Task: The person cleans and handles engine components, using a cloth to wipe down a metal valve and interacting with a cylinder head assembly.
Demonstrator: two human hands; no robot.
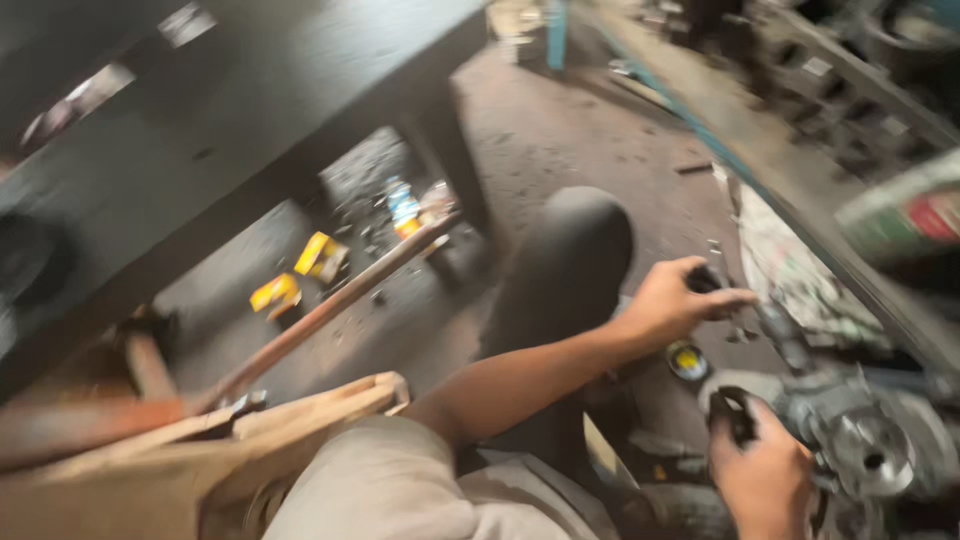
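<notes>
Hands at work on a metal engine part

Left hand (678, 300) closes around a dark tool handle (708, 280) above the grey metal engine part (865, 440) on the workshop floor (560, 140); right hand (762, 470) grips a small black piece (733, 412) beside it. Yellow boxes (300, 272) lie under a dark tabletop (230, 120).

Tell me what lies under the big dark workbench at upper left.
Under the big dark workbench, on the dusty floor, lie two yellow boxes, a small blue-and-white bottle and scattered bits. A long rusty metal rod slants across in front. Further back is shadowed, too blurred to tell.
</notes>
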